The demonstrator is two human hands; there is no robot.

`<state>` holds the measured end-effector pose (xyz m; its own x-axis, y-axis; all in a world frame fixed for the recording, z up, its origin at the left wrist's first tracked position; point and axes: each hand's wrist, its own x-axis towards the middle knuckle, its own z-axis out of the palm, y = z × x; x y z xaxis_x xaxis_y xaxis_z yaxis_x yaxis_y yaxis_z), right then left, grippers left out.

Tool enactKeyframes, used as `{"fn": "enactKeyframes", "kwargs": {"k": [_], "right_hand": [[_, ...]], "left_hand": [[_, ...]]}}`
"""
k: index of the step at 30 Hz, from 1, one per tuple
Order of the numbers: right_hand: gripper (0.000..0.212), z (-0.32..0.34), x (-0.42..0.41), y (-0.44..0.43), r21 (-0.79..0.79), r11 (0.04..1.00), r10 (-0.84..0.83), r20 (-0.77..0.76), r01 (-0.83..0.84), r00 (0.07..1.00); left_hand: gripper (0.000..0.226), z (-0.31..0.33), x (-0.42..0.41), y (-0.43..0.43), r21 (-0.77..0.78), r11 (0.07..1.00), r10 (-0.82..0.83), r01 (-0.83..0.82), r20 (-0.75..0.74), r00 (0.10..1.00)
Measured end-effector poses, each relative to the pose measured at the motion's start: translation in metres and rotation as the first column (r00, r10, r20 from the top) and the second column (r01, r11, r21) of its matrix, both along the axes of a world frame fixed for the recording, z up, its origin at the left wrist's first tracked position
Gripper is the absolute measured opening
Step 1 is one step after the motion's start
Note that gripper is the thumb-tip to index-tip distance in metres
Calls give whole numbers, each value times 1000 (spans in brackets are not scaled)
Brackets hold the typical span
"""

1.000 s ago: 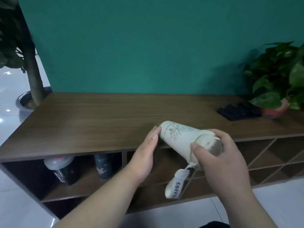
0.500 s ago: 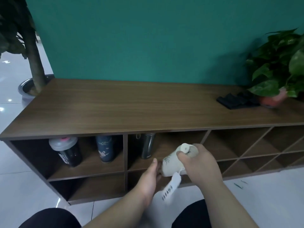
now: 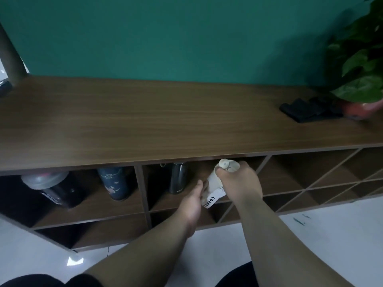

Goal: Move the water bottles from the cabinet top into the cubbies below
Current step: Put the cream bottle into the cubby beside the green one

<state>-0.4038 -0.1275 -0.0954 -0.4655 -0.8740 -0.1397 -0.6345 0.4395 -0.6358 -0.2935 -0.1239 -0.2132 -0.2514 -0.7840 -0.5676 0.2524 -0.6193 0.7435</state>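
A cream bottle [image 3: 214, 179] with a white strap tag stands almost upright inside the upper middle cubby, to the right of a dark slim bottle [image 3: 177, 178]. My right hand [image 3: 240, 181] grips the cream bottle around its lid and upper body. My left hand [image 3: 191, 200] touches its lower left side with the fingers around its base. In the upper left cubby stand a black shaker bottle [image 3: 52, 188] with a grey lid and a dark blue patterned bottle [image 3: 115, 183]. The cabinet top [image 3: 145, 121] carries no bottles.
A black folded cloth [image 3: 304, 111] and a potted plant [image 3: 362, 75] in a pink pot sit at the right end of the cabinet top. Diagonal cubbies [image 3: 323, 179] fill the right half. A tree trunk [image 3: 9, 56] stands at the far left. White floor lies below.
Both hands lowered the cream bottle from above the cabinet top edge down into the upper middle cubby and turned it from lying sideways to nearly upright.
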Motion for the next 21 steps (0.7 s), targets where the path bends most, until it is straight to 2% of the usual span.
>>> {"fn": "enactKeyframes", "kwargs": {"k": [3, 6, 13, 15, 21], "right_hand": [[54, -7, 0, -13, -3, 1000, -14, 13, 14, 1000], [55, -16, 1, -27, -16, 999, -34, 17, 35, 999], [30, -17, 2, -42, 12, 998, -61, 107, 60, 992], [27, -17, 3, -47, 10, 999, -51, 60, 51, 997], [27, -28, 9, -58, 73, 986, 160, -125, -152, 979]], "left_hand": [[52, -7, -3, -11, -56, 998, 11, -9, 36, 999], [73, -10, -5, -20, -77, 997, 27, -23, 54, 998], [40, -7, -13, -34, -97, 994, 55, -54, 1, 999], [37, -8, -13, -37, -84, 995, 55, -55, -2, 998], [38, -10, -6, -50, -56, 997, 49, -48, 14, 999]]}}
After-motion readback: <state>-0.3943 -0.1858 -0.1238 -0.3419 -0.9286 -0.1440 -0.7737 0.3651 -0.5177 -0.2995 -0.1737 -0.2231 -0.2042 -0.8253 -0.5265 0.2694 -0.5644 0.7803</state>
